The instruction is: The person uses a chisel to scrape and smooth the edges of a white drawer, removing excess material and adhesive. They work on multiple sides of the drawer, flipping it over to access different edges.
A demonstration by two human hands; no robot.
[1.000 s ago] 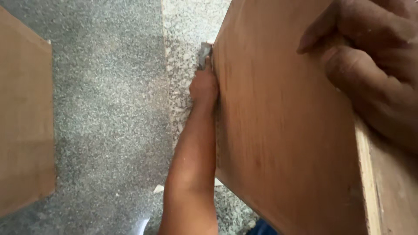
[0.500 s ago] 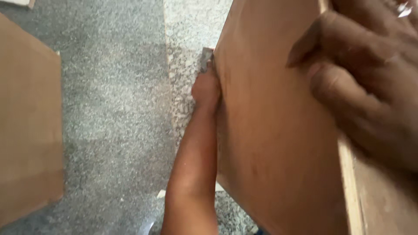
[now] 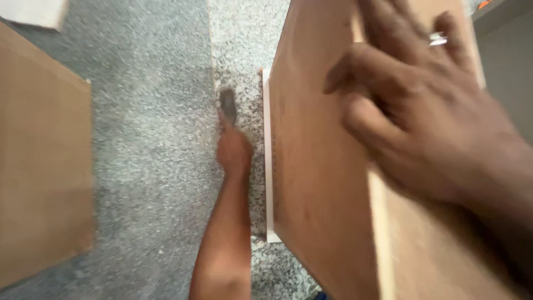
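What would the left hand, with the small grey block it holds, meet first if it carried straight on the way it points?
Probably only speckled floor: the left hand and grey block point up the picture, alongside the upright wooden board, though blur hides depth.

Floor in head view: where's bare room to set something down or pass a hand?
Widest bare floor: between the flat board at left and the left hand with its small grey tool. The strip between that hand and the upright panel, steadied by the right hand, is tight.
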